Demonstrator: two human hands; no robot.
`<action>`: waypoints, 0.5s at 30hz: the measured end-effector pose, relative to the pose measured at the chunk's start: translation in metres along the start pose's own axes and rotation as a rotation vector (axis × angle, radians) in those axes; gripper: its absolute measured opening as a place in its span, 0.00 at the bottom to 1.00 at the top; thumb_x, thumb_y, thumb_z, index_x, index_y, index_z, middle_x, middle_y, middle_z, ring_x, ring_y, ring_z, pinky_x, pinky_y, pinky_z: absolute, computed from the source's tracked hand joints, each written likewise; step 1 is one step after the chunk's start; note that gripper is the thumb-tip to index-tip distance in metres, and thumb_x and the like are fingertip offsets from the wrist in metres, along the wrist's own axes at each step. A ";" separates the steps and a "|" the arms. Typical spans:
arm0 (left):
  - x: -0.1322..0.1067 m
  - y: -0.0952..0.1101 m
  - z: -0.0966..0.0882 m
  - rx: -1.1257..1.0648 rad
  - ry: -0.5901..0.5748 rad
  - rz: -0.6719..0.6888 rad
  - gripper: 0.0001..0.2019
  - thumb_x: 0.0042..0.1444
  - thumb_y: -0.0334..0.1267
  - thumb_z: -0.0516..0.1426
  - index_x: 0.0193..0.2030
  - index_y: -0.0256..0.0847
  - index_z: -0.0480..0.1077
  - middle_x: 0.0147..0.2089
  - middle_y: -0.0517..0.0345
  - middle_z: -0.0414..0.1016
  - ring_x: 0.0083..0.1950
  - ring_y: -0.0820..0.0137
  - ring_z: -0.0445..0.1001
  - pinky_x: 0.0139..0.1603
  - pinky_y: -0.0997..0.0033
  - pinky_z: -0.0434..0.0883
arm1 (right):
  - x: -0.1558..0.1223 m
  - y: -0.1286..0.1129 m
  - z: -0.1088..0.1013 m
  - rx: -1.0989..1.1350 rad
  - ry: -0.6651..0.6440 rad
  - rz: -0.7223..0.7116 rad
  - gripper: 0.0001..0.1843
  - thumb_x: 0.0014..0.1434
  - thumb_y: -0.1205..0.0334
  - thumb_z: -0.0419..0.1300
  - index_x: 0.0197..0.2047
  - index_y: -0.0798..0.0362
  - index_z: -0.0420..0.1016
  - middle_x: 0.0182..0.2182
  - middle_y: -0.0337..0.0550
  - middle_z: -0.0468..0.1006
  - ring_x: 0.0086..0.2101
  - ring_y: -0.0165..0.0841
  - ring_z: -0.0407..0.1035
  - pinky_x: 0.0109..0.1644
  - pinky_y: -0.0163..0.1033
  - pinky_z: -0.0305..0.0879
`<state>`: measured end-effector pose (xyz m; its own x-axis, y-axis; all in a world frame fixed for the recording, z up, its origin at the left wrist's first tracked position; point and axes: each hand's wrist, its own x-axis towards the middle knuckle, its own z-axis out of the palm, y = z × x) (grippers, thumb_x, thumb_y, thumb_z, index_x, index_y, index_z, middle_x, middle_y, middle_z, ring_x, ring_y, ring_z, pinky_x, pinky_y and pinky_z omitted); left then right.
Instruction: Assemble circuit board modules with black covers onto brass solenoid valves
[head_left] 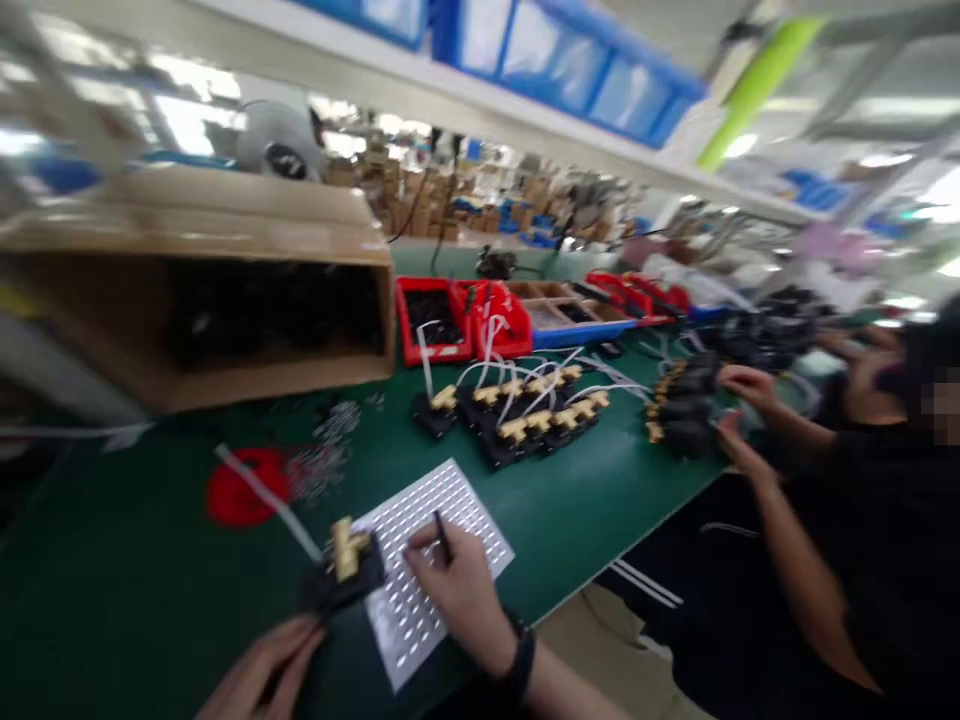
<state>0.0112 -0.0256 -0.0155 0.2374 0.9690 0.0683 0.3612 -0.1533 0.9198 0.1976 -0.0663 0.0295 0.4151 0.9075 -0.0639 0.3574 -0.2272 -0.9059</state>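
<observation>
My left hand is closed at the near corner of a black block with a brass tee fitting, fingertips against its edge. A white tube rises from the block toward the upper left. Over a white sheet of small silvery labels, my right hand holds a slim black pen-like tool between thumb and fingers. Its lower tip is hidden by the fingers. The block overlaps the sheet's left edge.
Farther along the green table stand several similar blocks with white tubes. Red bins, a cardboard box and a red round dish with loose small parts lie around. A co-worker's hands handle more blocks at right.
</observation>
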 end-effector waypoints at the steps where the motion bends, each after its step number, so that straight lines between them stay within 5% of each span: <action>1: -0.018 -0.002 -0.012 0.090 0.051 0.012 0.05 0.51 0.42 0.59 0.33 0.46 0.74 0.38 0.58 0.77 0.41 0.64 0.75 0.48 0.65 0.71 | -0.004 0.002 0.000 0.017 0.020 -0.006 0.07 0.46 0.64 0.58 0.31 0.55 0.73 0.20 0.36 0.70 0.18 0.24 0.54 0.22 0.30 0.54; 4: -0.041 0.003 -0.020 0.298 0.110 0.127 0.04 0.53 0.38 0.58 0.31 0.45 0.75 0.35 0.58 0.78 0.38 0.65 0.76 0.46 0.67 0.72 | -0.009 0.013 0.007 -0.014 -0.013 -0.054 0.08 0.49 0.59 0.59 0.29 0.55 0.73 0.17 0.35 0.68 0.17 0.25 0.53 0.22 0.31 0.53; 15: -0.027 0.005 -0.011 0.438 0.201 0.317 0.04 0.55 0.33 0.57 0.32 0.38 0.73 0.32 0.57 0.77 0.35 0.70 0.75 0.41 0.72 0.70 | -0.008 0.025 0.032 -0.193 -0.060 -0.369 0.05 0.56 0.64 0.53 0.31 0.53 0.69 0.26 0.40 0.73 0.26 0.30 0.66 0.31 0.35 0.62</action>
<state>-0.0033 -0.0506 -0.0089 0.2340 0.8740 0.4259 0.6500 -0.4664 0.6000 0.1766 -0.0678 -0.0056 0.1824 0.9582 0.2204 0.6257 0.0598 -0.7778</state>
